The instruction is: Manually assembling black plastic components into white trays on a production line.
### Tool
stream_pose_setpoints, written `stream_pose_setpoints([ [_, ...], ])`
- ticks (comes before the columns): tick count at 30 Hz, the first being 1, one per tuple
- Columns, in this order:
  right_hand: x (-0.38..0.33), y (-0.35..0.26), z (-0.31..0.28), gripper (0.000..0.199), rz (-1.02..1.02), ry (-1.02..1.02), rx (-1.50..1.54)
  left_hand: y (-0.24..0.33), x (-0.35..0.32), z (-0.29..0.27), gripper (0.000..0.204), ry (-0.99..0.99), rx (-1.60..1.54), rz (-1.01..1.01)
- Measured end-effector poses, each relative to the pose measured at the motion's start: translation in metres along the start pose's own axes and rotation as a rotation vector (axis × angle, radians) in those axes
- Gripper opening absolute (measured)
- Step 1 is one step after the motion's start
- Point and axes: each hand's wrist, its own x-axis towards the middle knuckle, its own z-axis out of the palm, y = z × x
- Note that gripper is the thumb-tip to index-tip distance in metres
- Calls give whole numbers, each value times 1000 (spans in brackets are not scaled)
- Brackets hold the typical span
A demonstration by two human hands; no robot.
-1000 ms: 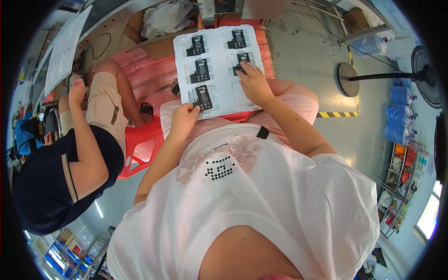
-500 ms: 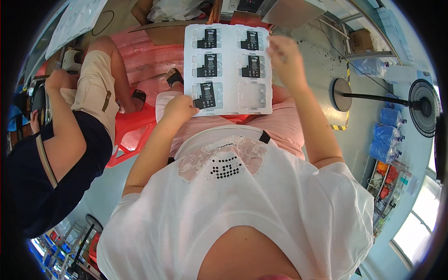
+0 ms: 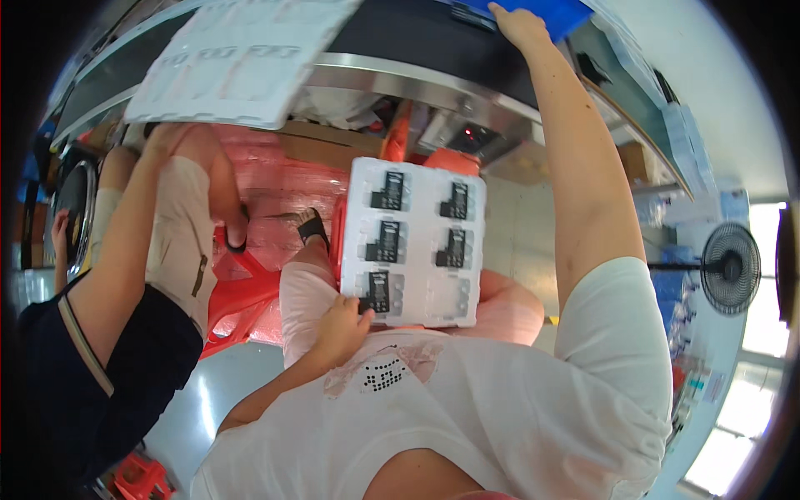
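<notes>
A white moulded tray [image 3: 429,275] rests on my lap, with black flat battery packs [image 3: 387,190] in several of its pockets. Its lower right pocket [image 3: 450,298] holds none. My left hand [image 3: 340,329] grips the tray's lower left edge, beside the lowest left pack. My right hand [image 3: 525,29] is stretched far forward over the dark bench, at the edge of a blue flat sheet or bin [image 3: 562,15]. A finger reaches out beside a small dark piece [image 3: 473,17]. The other fingertips are partly hidden, and nothing shows in this hand.
Another white tray [image 3: 221,79] juts over the bench's metal edge [image 3: 400,75] at upper left. A co-worker [image 3: 108,333] sits close on my left, near a red stool [image 3: 242,300]. A cardboard box [image 3: 317,148] lies below the bench. A black fan [image 3: 730,268] stands at right.
My right hand has moved from beside the tray up and forward to the bench. The view has shifted, so more of the bench shows. My left hand stays on the tray.
</notes>
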Motion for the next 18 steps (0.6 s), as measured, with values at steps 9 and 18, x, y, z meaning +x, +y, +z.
stream_pose_setpoints([
  [9,37,73,46,64,176,-322,516,12,-4,13,47,-162,-222,-304],
  [18,-96,77,-56,34,274,330,1318,-5,-4,50,39,168,-193,-316],
])
